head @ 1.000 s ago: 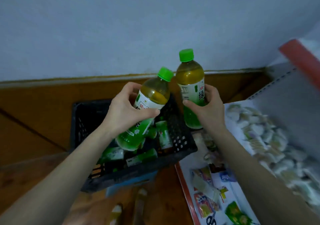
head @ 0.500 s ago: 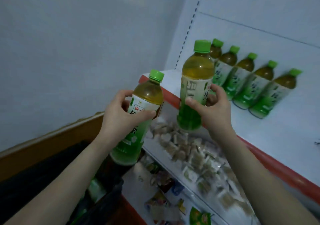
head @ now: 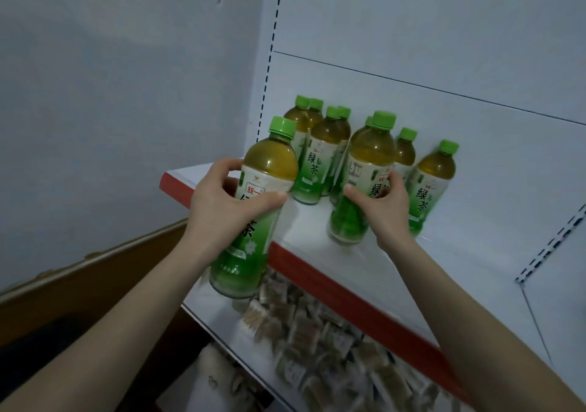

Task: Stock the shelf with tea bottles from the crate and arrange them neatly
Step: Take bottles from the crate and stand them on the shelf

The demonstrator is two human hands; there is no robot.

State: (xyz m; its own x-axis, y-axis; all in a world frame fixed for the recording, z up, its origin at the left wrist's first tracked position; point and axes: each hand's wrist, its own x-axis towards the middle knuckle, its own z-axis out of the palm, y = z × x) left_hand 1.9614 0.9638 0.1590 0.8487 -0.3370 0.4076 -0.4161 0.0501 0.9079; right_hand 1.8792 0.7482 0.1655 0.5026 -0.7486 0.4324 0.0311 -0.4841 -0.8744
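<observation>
Left hand (head: 222,202) gripping tea bottle (head: 269,164) in mid-air, just off shelf (head: 304,224) front edge. Right hand (head: 385,208) wrapping second bottle (head: 371,154), base at shelf surface; contact unclear. Stocked bottles (head: 320,151) crowding close behind. Risk: incoming bottle nudging neighbours, toppling row; left bottle clipping edge, falling onto snack packets (head: 317,332) below.

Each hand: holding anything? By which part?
Left hand grips a tea bottle round its upper label, just below the shoulder. Right hand grips a second tea bottle round its mid-body label, over the shelf.
</observation>
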